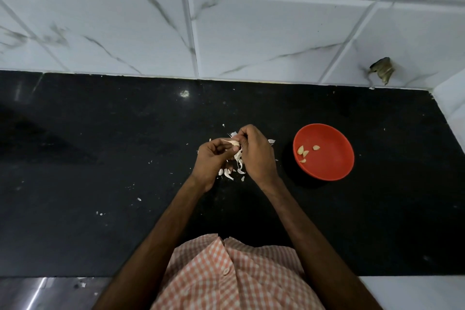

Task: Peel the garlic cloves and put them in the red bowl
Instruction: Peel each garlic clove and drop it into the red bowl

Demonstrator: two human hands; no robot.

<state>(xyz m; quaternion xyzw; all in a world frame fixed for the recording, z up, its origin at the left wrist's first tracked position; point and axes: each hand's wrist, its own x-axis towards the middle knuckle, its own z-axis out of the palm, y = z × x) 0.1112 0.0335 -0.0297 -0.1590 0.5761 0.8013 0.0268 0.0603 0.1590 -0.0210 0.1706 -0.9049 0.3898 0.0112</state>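
Observation:
Over the middle of the black counter (100,158), my left hand (210,161) pinches a garlic clove (232,144) with papery skin hanging from it. My right hand (255,152) meets it from the right, its fingertips curled onto the same clove's skin. Below the hands lies a heap of white garlic skins and cloves (230,173). The red bowl (327,158) sits to the right of my right hand, apart from it, and holds several peeled cloves (303,151) on its left side.
A white marble-patterned tiled wall (226,27) backs the counter, with a broken hole (381,69) at the right. Small skin scraps (100,213) dot the counter. My checked orange shirt (231,277) fills the bottom centre; a metal surface (37,292) shows bottom left.

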